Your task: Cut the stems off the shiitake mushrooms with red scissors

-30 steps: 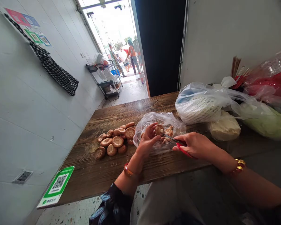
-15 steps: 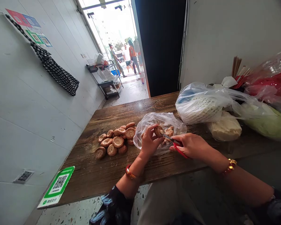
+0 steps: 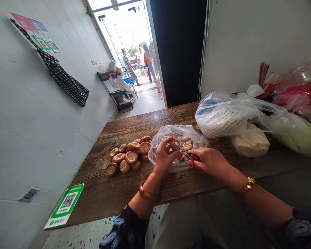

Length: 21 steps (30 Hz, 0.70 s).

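Note:
A brown mushroom (image 3: pixel 174 143) is pinched in my left hand (image 3: pixel 165 156), its underside turned toward the right. My right hand (image 3: pixel 209 162) grips red-handled scissors (image 3: pixel 194 159), their blades closed or nearly so and touching the mushroom's underside. Below both hands lies an open clear plastic bag (image 3: pixel 160 135) with mushroom stems (image 3: pixel 188 145) inside. Several mushroom caps (image 3: pixel 131 157) are piled on the wooden table to the left of the bag, many with their undersides up.
Bagged produce (image 3: pixel 223 117) and a pale wrapped block (image 3: pixel 251 141) occupy the right side of the wooden table (image 3: pixel 98 197). A green QR code card (image 3: pixel 64 205) lies at the left edge. Beyond, a cart (image 3: pixel 119 90) stands near a glass door, with people outside.
The stem seen at the scissor tips half a second ago no longer shows on the mushroom. The scissor handles have closed together, and my left hand still holds the mushroom.

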{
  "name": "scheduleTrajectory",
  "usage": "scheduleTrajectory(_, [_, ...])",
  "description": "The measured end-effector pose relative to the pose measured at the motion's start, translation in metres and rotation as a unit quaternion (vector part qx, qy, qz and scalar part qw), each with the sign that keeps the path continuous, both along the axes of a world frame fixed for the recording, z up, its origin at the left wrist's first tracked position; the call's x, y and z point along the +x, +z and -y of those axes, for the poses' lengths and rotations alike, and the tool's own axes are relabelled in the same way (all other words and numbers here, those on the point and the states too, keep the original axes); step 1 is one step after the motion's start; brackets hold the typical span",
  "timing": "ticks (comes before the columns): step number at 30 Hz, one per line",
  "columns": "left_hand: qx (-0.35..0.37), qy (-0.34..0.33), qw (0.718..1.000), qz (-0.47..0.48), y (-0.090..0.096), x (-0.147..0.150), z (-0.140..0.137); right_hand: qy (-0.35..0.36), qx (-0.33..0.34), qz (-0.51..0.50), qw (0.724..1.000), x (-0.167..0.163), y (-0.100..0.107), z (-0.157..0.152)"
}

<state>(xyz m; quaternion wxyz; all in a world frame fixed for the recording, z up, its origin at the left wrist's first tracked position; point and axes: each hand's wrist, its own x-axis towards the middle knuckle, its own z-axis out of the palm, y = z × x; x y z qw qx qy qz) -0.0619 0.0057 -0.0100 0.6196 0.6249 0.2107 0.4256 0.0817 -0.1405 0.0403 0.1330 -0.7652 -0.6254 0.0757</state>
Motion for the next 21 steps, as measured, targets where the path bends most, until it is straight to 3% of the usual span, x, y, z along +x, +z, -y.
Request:
scheduleTrajectory(8, [-0.032, -0.045, 0.998, 0.009, -0.001, -0.003, -0.001, 0.0, 0.045, 0.009, 0.999, 0.002, 0.0, 0.002])
scheduleTrajectory(12, [-0.035, -0.053, 0.998, 0.01, -0.001, -0.004, -0.001, 0.026, 0.054, -0.118, 0.991, 0.004, -0.007, -0.006])
scheduleTrajectory(14, [-0.042, -0.054, 0.998, 0.014, -0.001, -0.005, -0.002, 0.065, 0.057, -0.261, 0.961, 0.006, -0.013, -0.01])
scheduleTrajectory(16, [-0.052, -0.058, 0.997, 0.02, -0.001, -0.005, -0.002, 0.08, 0.05, -0.405, 0.909, 0.007, -0.021, -0.013])
scheduleTrajectory(19, [-0.073, -0.07, 0.994, 0.039, -0.002, -0.005, -0.001, 0.039, 0.017, -0.541, 0.84, 0.006, -0.031, -0.016])
scheduleTrajectory(21, [-0.09, -0.074, 0.992, 0.047, -0.001, -0.006, 0.0, 0.005, 0.014, -0.587, 0.809, 0.006, -0.033, -0.016])
